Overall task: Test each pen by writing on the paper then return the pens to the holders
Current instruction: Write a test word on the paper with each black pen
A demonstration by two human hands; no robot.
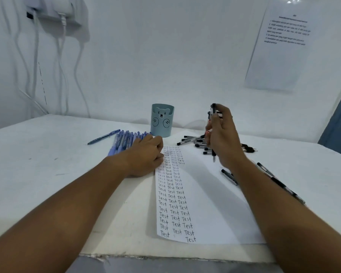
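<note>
A white paper [211, 196] lies in front of me, filled with columns of the handwritten word "Test". My left hand [146, 154] rests on its upper left corner, fingers loosely curled, beside a row of blue pens [124, 141]. My right hand [222, 134] is raised above the table and grips a black pen [214, 133] nearly upright, tip down. A light blue holder with a bear face [162, 120] stands behind the paper. A second holder [210, 116] is mostly hidden behind my right hand. Several black pens [195, 141] lie scattered on the table at the right.
One blue pen [103, 137] lies apart at the left. More black pens [280, 182] lie under my right forearm. White cables [35, 75] hang down the wall at the left. A printed sheet [280, 44] is stuck to the wall at the right. The table's front edge [165, 257] is close to me.
</note>
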